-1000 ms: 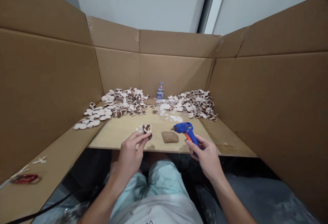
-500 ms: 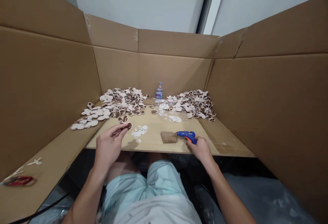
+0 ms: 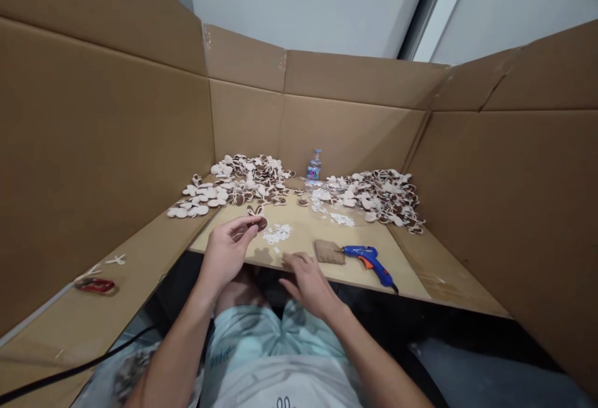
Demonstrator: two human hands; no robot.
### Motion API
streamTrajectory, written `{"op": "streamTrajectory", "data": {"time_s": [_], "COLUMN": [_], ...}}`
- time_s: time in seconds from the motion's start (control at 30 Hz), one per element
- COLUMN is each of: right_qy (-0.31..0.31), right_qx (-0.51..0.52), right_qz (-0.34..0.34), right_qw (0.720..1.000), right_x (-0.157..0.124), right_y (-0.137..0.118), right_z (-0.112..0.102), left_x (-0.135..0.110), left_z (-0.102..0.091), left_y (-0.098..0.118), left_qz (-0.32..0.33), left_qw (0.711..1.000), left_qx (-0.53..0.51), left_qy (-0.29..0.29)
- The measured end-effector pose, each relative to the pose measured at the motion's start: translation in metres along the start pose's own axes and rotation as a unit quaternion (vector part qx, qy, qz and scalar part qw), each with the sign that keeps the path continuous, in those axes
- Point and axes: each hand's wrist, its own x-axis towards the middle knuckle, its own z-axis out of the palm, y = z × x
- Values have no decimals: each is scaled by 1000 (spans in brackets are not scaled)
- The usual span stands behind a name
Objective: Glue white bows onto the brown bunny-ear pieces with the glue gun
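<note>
My left hand (image 3: pixel 227 248) pinches a small brown and white ear-shaped piece (image 3: pixel 255 215) over the near left part of the wooden board (image 3: pixel 299 238). My right hand (image 3: pixel 306 278) hovers at the board's near edge with its fingers stretched out, holding nothing, just short of a small heap of white bits (image 3: pixel 277 233). The blue glue gun (image 3: pixel 369 259) lies on its side on the board to the right of that hand, its nozzle beside a brown pad (image 3: pixel 329 251).
Two big heaps of brown and white pieces (image 3: pixel 233 187) (image 3: pixel 380 197) lie at the back, a small water bottle (image 3: pixel 314 168) between them. Cardboard walls (image 3: pixel 93 146) enclose the space. A red tool (image 3: pixel 96 285) and a black cable (image 3: pixel 75 370) lie at the left.
My right hand has let go of the glue gun, now lying on the board, and moved left toward the white bits. My left hand carried the piece left. The view turned left.
</note>
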Motion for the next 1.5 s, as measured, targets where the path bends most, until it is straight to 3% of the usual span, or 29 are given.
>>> {"op": "streamTrajectory", "data": {"time_s": [0.17, 0.37, 0.53, 0.8, 0.93, 1.17, 1.5], "right_qy": [-3, 96, 167, 235, 307, 327, 323], "right_qx": [64, 218, 360, 524, 459, 346, 322], "right_qz": [14, 130, 204, 233, 175, 120, 98], "right_qw": [998, 962, 895, 785, 815, 871, 884], "right_x": [26, 7, -8, -28, -34, -41, -41], "right_y": [1, 14, 7, -23, -30, -33, -36], "right_z": [23, 27, 2, -54, -64, -63, -65], "left_x": [-2, -8, -15, -30, -36, -44, -51], "left_z": [-1, 10, 26, 44, 48, 55, 61], "left_y": [8, 9, 3, 4, 10, 17, 17], "left_qz": [-6, -6, 12, 66, 109, 148, 143], "left_qw": [1000, 999, 996, 981, 972, 961, 963], "left_qx": [2, 2, 2, 47, 93, 136, 121], "left_qy": [-6, -33, -88, -178, -186, -188, -194]}}
